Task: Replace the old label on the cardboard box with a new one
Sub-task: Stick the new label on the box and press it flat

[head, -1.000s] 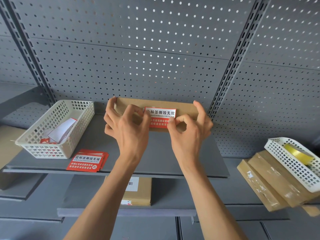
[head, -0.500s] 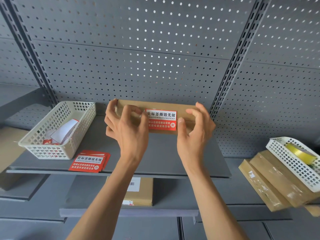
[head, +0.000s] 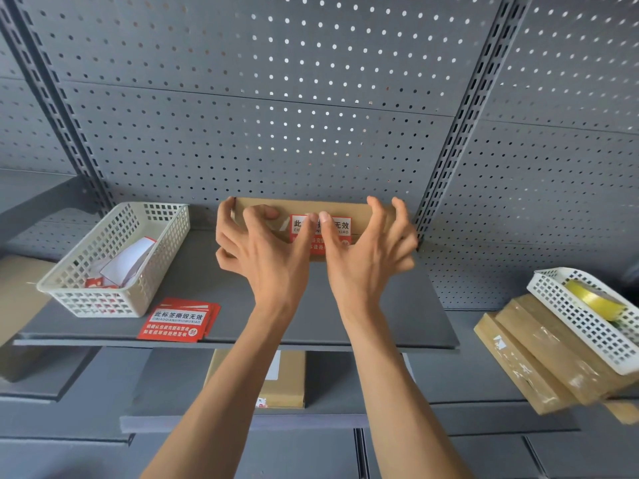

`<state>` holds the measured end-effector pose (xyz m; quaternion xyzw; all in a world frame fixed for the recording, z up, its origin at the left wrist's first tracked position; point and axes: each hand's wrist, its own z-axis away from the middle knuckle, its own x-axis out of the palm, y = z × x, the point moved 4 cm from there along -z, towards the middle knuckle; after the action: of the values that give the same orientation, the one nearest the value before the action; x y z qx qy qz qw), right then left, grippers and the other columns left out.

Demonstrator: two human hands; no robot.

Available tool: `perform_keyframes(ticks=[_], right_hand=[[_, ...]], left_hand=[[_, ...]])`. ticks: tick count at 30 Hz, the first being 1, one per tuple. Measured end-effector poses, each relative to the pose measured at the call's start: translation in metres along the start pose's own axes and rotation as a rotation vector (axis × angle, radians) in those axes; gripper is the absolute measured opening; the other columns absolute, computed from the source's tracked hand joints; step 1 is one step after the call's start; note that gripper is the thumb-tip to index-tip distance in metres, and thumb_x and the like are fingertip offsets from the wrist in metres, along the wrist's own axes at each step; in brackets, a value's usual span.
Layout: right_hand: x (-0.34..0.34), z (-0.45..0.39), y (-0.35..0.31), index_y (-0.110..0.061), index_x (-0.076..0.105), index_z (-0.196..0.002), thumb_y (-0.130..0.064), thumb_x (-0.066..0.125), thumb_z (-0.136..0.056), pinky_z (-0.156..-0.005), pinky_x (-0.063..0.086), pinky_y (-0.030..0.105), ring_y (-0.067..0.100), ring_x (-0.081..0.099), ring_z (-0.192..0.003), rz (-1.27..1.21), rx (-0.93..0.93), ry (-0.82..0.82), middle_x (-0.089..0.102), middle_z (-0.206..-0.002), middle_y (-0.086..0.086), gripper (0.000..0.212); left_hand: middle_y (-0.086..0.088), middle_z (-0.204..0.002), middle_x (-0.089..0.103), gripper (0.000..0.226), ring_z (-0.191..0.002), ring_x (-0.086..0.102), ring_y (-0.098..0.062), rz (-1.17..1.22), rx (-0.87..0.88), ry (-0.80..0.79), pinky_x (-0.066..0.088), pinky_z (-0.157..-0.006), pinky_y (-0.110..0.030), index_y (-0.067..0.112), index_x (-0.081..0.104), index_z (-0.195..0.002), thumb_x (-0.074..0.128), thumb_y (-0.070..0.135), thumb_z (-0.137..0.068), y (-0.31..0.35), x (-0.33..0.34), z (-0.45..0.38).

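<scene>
Grey metal shelf (head: 193, 271) carries flat brown cardboard box (head: 332, 206), standing on edge at back edge against pegboard. White plastic basket (head: 138, 243) at left end; stack of red-and-white labels (head: 178, 321) at front edge beside it. Your left hand (head: 262, 250) and right hand (head: 366, 257): thumbs together, pressing red-and-white label (head: 340, 227) onto box face; other fingers spread, curled over box ends.
</scene>
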<state>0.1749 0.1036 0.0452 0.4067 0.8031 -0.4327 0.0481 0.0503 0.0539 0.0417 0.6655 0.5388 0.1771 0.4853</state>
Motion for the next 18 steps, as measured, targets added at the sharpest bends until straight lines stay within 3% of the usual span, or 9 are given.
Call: perform_keyframes(ticks=[4,8,15,18], right_hand=[[0.002,0.0,0.003,-0.028,0.058,-0.13,-0.07,0.061,-0.082,-0.087,0.027,0.04,0.029,0.035,-0.13,0.005,0.004,0.0,0.041,-0.153,0.001,0.063],[0.002,-0.001,0.009,-0.028,0.059,-0.129,-0.056,0.057,-0.094,-0.089,0.033,0.044,0.031,0.037,-0.129,0.009,0.003,-0.005,0.041,-0.153,0.001,0.045],[0.0,-0.006,0.015,-0.032,0.065,-0.121,-0.034,0.054,-0.1,-0.086,0.024,0.038,0.031,0.04,-0.124,-0.018,0.01,0.012,0.046,-0.149,-0.002,0.024],[-0.001,-0.005,0.014,-0.03,0.066,-0.119,-0.043,0.058,-0.096,-0.086,0.023,0.036,0.03,0.041,-0.123,-0.04,0.02,0.015,0.048,-0.146,-0.002,0.027]], left_hand=[[-0.005,-0.157,0.027,0.044,-0.147,0.022,-0.027,-0.001,-0.006,-0.002,0.018,-0.111,-0.05,0.027,0.046,-0.094,0.074,0.055,-0.077,0.0,0.001,-0.001],[-0.002,-0.154,0.029,0.033,-0.143,0.025,-0.025,0.023,-0.019,0.009,0.014,-0.105,-0.039,0.026,0.05,-0.094,0.072,0.048,-0.082,-0.003,0.0,-0.003],[-0.001,-0.149,0.034,0.019,-0.139,0.03,-0.024,0.04,-0.027,0.034,0.017,-0.103,-0.039,0.021,0.058,-0.095,0.063,0.039,-0.091,-0.008,-0.002,-0.006],[0.0,-0.148,0.035,0.019,-0.138,0.03,-0.023,0.062,-0.044,0.049,0.019,-0.105,-0.041,0.021,0.058,-0.093,0.061,0.039,-0.092,-0.009,-0.002,-0.006]])
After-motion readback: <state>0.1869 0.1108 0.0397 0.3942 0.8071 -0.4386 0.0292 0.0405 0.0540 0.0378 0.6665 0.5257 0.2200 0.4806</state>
